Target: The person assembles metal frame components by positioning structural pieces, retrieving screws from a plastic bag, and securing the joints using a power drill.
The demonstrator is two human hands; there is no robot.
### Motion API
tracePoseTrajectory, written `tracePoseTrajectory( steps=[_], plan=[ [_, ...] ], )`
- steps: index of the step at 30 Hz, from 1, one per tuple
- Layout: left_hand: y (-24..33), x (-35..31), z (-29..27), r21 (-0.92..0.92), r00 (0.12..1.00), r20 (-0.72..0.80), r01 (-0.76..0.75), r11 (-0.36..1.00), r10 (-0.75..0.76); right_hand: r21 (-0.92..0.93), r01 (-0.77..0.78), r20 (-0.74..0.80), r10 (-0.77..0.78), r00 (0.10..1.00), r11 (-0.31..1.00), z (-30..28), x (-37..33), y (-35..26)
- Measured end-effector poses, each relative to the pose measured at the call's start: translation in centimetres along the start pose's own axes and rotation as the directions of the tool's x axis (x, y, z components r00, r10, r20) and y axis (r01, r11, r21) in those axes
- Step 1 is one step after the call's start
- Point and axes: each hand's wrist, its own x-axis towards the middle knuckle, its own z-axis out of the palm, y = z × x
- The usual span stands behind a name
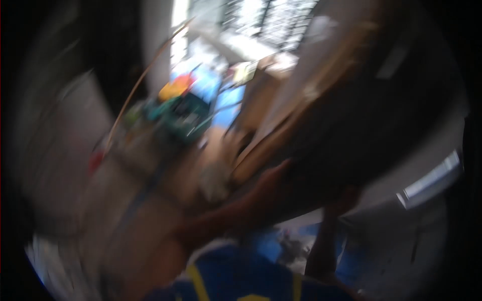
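Observation:
Motion blurs the whole head view. A large dark panel [351,125] with a wood-coloured edge [301,108] fills the right half, tilted up toward the far right. My left hand [273,175] is against its lower left part, near the edge, and appears to grip it; the single fingers are smeared. Farther right, my right hand [345,198] holds the panel's near side, its fingers mostly lost in shadow. Just left of the panel's lower corner is a pale, blurred thing [216,180] whose kind I cannot make out.
Beyond my left arm lie a green case [186,120], a yellow and orange object [175,88] and a brown cardboard box [258,100]. A long thin curved strip [135,90] rises at the left. Bright windows [271,22] stand at the back.

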Motion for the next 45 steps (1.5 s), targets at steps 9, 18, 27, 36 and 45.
tracePoseTrajectory(
  steps=[9,18,27,36,45],
  plan=[
    [1.0,-3.8,-2.3,0.145,0.904,-0.412,-0.06,0.988,0.115,0.499,-0.339,0.137,0.314,0.939,0.797,-1.7,6.3,-11.4],
    [2.5,-10.7,-5.3,0.032,0.896,-0.439,0.08,0.996,-0.058,0.858,-0.292,0.318,0.01,0.948,0.424,0.2,6.6,-20.2],
    [1.4,-19.3,-14.5,0.098,0.935,-0.325,0.184,0.978,-0.144,0.973,-0.19,0.212,-0.177,0.961,0.131,0.1,8.7,-30.3],
    [-3.2,-29.5,-19.5,0.056,0.898,-0.262,0.38,0.923,-0.354,0.792,0.073,-0.025,-0.087,0.996,0.606,-2.6,9.1,-33.1],
    [-3.4,-26.8,-23.0,0.269,0.951,-0.014,0.3,0.915,-0.308,-0.433,0.566,-0.217,-0.691,0.69,0.701,-9.9,15.6,-31.2]
  ],
)
